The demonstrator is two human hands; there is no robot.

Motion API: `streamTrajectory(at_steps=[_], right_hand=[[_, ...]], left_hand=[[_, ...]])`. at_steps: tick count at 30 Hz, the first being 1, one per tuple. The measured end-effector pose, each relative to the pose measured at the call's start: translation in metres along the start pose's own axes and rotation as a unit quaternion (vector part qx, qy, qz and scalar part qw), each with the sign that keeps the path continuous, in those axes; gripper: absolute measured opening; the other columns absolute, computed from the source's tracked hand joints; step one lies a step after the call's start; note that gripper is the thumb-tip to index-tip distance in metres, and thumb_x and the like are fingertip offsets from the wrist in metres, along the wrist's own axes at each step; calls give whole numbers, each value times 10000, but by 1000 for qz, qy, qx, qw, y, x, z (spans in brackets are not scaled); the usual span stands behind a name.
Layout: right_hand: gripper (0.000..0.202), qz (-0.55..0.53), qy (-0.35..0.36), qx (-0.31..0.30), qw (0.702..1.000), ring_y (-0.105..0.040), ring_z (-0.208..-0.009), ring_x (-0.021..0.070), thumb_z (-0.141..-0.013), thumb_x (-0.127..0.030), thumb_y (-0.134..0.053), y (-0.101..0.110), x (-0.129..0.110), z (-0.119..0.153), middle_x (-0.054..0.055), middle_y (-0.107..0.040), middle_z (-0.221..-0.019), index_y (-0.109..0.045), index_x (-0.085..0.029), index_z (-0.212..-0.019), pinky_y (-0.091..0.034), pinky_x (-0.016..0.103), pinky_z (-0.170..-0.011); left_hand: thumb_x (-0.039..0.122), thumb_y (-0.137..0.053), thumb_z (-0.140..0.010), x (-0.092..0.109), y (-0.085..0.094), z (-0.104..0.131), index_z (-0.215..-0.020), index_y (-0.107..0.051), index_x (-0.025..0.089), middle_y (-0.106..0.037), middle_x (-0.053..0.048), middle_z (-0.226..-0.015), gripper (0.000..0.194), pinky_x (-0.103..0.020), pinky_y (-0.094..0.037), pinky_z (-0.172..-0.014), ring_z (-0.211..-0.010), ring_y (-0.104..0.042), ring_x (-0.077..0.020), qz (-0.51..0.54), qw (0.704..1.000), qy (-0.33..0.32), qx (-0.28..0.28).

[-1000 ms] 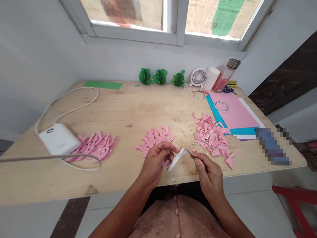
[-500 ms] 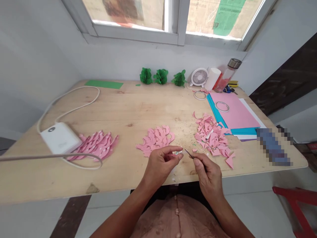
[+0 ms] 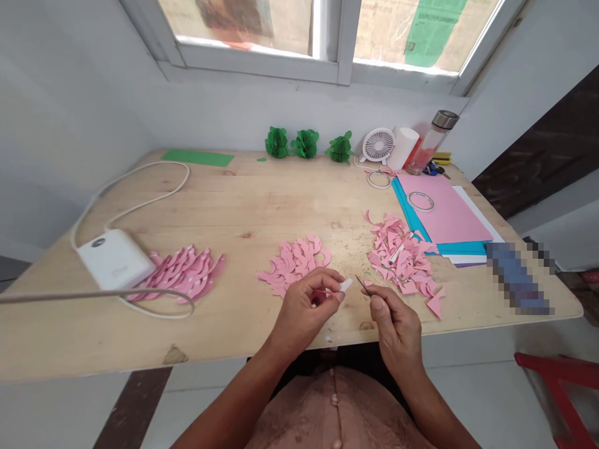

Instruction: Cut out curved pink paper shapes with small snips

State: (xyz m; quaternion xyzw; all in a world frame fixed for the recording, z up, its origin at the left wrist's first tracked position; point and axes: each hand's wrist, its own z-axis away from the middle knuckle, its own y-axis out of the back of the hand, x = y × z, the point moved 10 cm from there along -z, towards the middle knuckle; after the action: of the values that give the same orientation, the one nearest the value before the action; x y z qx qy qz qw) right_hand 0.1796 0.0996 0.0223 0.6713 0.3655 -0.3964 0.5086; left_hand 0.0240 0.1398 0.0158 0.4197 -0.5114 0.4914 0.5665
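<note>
Low centre, the left hand (image 3: 311,302) pinches white tape (image 3: 345,285), seemingly to present its end; the right (image 3: 395,318) clasps a thin tool (image 3: 364,286), angled toward it.

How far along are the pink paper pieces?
Looks done: left pink pile, white patches showing. In hand: white piece in left hand, thin dark tool in right hand. Probably left: middle pink pile, no white patches visible.

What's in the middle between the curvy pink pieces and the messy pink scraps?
Just wooden tabletop with tiny specks scattered on it, between the curvy pieces and the scraps. The head view shows it.
</note>
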Motion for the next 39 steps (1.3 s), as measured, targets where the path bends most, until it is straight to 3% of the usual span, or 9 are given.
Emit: streamTrajectory(at_steps=[3,7,14,24,39], right_hand=[[295,-46,-41,3,998,-490,-635,126,-901,-406,-452,1,9,-1,-5,-515,-678,-640,-184,-954,-380,234,-585],[336,-155,-119,-49,980,-412,-582,102,-888,-456,-473,-13,23,1,-23,-442,-635,-628,-174,-985,-309,217,-513],[385,-277,-209,-110,931,-288,-498,64,-880,-502,-477,-37,35,8,-27,-444,-610,-641,-163,-962,-183,213,-443],[417,-266,-190,-121,937,-287,-482,70,-869,-507,-478,-39,29,7,-29,-434,-593,-641,-133,-956,-186,217,-435],[421,-183,-156,-89,967,-358,-524,93,-852,-512,-495,-27,24,2,-38,-399,-559,-678,-139,-918,-275,212,-484]], left_hand=[[245,-631,-689,-7,-3,3,-651,-602,145,-619,-26,-722,111,-204,-288,-478,-512,-394,-72,18,998,52,-12],[263,-621,-709,-8,-8,4,-656,-562,151,-598,4,-597,137,-199,-230,-438,-458,-297,-60,33,996,74,-33],[247,-614,-734,-5,-11,2,-654,-541,164,-618,9,-601,136,-199,-288,-470,-492,-415,-75,50,996,51,-50],[268,-614,-728,-1,-15,-1,-624,-548,163,-601,10,-580,161,-239,-423,-627,-597,-554,-124,48,997,37,-52],[278,-604,-730,-1,-16,-3,-617,-560,158,-591,14,-560,170,-225,-381,-596,-570,-513,-111,12,997,43,-59]])
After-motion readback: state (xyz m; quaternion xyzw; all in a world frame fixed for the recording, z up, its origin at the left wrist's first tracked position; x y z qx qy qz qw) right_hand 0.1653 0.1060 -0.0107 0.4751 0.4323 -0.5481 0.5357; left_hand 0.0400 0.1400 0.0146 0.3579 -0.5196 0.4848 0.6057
